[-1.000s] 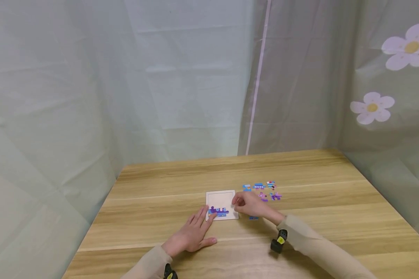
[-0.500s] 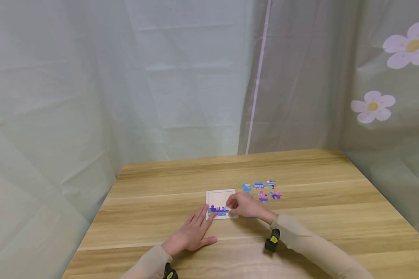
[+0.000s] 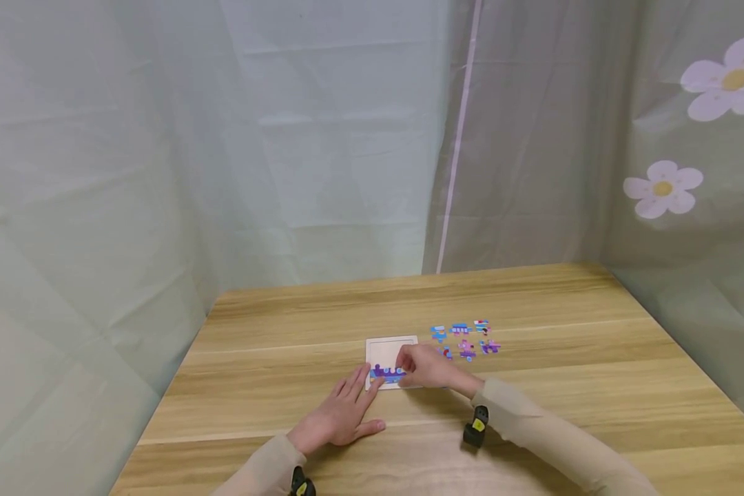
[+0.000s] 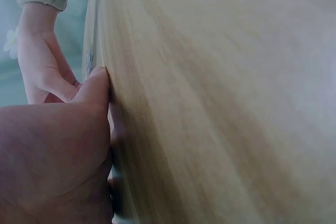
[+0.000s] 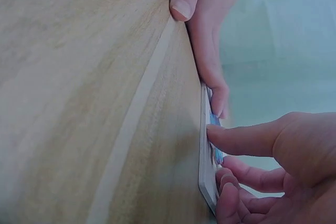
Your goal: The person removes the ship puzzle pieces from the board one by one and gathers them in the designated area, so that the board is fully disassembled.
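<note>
A small white puzzle tray [image 3: 384, 348] lies on the table, with joined blue and purple jigsaw pieces [image 3: 381, 374] along its near side. My left hand [image 3: 341, 413] lies with fingers extended, fingertips on the tray's left side and the joined pieces. My right hand [image 3: 428, 366] is over the tray's right part, thumb and index finger pinching a jigsaw piece [image 5: 218, 155] at the end of the row. In the right wrist view only a blue edge of that piece shows between the fingertips; the hand hides the rest.
Several loose jigsaw pieces [image 3: 461, 329] in blue, pink and purple lie on the wooden table [image 3: 273, 337] right of the tray. Pale curtains [image 3: 335, 172] hang behind and beside the table. Each wrist wears a black camera [image 3: 476, 426].
My right hand has moved left from the tray's right edge to over the end of the joined pieces, uncovering loose pieces behind it. The left hand has stayed in place.
</note>
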`<move>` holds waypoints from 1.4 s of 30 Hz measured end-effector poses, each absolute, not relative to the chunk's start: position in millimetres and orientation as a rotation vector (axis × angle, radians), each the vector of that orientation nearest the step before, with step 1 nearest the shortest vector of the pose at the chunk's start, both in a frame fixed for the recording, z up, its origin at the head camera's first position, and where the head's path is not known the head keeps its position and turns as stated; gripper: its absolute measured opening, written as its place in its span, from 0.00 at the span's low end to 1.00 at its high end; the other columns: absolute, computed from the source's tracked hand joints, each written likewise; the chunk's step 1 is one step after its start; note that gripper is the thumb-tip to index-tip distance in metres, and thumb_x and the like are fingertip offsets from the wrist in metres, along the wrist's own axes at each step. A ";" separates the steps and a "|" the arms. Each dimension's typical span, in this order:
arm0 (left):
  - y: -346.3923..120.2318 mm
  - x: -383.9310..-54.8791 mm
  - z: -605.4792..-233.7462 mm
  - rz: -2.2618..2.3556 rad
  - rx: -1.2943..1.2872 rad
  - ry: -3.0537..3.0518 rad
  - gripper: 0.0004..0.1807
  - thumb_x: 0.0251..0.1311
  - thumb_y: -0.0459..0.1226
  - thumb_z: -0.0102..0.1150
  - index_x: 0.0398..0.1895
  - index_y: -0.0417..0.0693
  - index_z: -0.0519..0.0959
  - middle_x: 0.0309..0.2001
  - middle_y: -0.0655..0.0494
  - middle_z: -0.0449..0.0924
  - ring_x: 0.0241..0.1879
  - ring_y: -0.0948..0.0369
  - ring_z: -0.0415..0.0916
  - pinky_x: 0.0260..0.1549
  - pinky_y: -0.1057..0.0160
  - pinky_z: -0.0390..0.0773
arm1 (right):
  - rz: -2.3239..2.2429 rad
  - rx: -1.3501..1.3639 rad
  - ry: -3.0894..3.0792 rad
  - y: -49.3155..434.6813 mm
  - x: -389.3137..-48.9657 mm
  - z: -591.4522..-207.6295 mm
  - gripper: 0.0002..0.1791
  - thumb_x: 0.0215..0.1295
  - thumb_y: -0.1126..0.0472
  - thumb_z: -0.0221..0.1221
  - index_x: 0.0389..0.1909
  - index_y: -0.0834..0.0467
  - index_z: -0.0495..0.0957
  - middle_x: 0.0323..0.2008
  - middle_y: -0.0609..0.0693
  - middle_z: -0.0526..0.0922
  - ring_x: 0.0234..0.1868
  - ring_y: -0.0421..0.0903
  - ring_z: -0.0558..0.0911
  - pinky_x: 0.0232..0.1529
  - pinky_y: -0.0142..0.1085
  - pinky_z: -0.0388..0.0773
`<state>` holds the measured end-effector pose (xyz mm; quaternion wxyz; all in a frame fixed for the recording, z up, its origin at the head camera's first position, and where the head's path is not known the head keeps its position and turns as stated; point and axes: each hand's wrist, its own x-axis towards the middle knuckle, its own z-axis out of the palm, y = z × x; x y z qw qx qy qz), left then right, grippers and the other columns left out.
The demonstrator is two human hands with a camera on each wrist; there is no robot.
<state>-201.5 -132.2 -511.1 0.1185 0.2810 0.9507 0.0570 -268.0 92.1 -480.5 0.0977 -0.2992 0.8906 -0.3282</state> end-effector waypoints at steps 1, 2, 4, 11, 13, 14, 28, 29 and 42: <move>-132.3 -201.8 -511.6 0.170 0.825 2.781 0.45 0.65 0.67 0.37 0.77 0.53 0.47 0.78 0.41 0.36 0.77 0.46 0.39 0.71 0.42 0.52 | -0.969 -0.876 2.637 91.6 -268.0 -480.2 0.14 0.46 0.65 0.71 0.34 0.59 0.78 0.31 0.49 0.81 0.33 0.41 0.77 0.36 0.33 0.76; -132.4 -202.0 -511.8 0.172 0.829 2.782 0.45 0.65 0.67 0.36 0.77 0.52 0.47 0.78 0.41 0.36 0.77 0.46 0.40 0.71 0.42 0.52 | -0.967 -0.871 2.638 91.2 -268.3 -480.4 0.14 0.47 0.65 0.71 0.34 0.59 0.78 0.31 0.49 0.81 0.33 0.41 0.77 0.36 0.33 0.76; -132.3 -202.2 -511.6 0.174 0.837 2.785 0.46 0.65 0.67 0.36 0.77 0.52 0.47 0.78 0.41 0.36 0.77 0.45 0.40 0.71 0.41 0.53 | -0.955 -0.867 2.647 90.5 -268.9 -480.6 0.14 0.46 0.65 0.71 0.34 0.58 0.77 0.32 0.49 0.81 0.33 0.41 0.77 0.37 0.34 0.76; -132.3 -203.2 -510.9 0.177 0.839 2.788 0.46 0.65 0.68 0.35 0.77 0.51 0.48 0.78 0.41 0.37 0.77 0.45 0.40 0.71 0.41 0.53 | -0.962 -0.895 2.651 90.0 -269.4 -480.4 0.16 0.45 0.66 0.71 0.33 0.58 0.75 0.30 0.48 0.82 0.31 0.40 0.78 0.33 0.31 0.77; -132.4 -204.0 -512.1 0.168 0.841 2.790 0.46 0.64 0.68 0.35 0.77 0.51 0.48 0.78 0.40 0.37 0.76 0.45 0.41 0.70 0.41 0.53 | -0.981 -0.888 2.642 89.9 -269.0 -479.6 0.15 0.45 0.67 0.71 0.32 0.58 0.75 0.28 0.48 0.82 0.29 0.39 0.78 0.31 0.30 0.76; -132.4 -204.3 -512.7 0.163 0.840 2.791 0.46 0.64 0.68 0.35 0.77 0.51 0.48 0.78 0.40 0.37 0.76 0.45 0.41 0.70 0.41 0.53 | -0.988 -0.875 2.637 89.8 -268.8 -479.2 0.15 0.45 0.67 0.71 0.32 0.58 0.75 0.27 0.47 0.82 0.28 0.38 0.78 0.30 0.29 0.75; -131.4 -204.1 -511.4 0.129 0.836 2.784 0.46 0.65 0.68 0.35 0.77 0.51 0.48 0.78 0.40 0.36 0.76 0.45 0.41 0.70 0.41 0.55 | -1.014 -0.820 2.648 89.1 -267.9 -477.5 0.14 0.43 0.66 0.72 0.30 0.58 0.78 0.24 0.46 0.82 0.24 0.37 0.77 0.26 0.28 0.74; -131.3 -204.1 -511.4 0.130 0.833 2.779 0.45 0.65 0.67 0.35 0.77 0.51 0.48 0.78 0.41 0.36 0.77 0.45 0.40 0.70 0.42 0.54 | -1.013 -0.819 2.650 89.2 -267.8 -477.7 0.13 0.43 0.66 0.72 0.30 0.58 0.78 0.23 0.46 0.82 0.23 0.37 0.76 0.25 0.28 0.74; -126.8 -195.0 -486.7 0.192 0.833 2.729 0.44 0.67 0.64 0.38 0.76 0.47 0.49 0.77 0.36 0.39 0.76 0.42 0.42 0.69 0.39 0.54 | -1.067 -0.867 2.656 93.7 -272.0 -476.9 0.12 0.43 0.69 0.71 0.29 0.60 0.79 0.21 0.46 0.82 0.21 0.34 0.76 0.22 0.25 0.73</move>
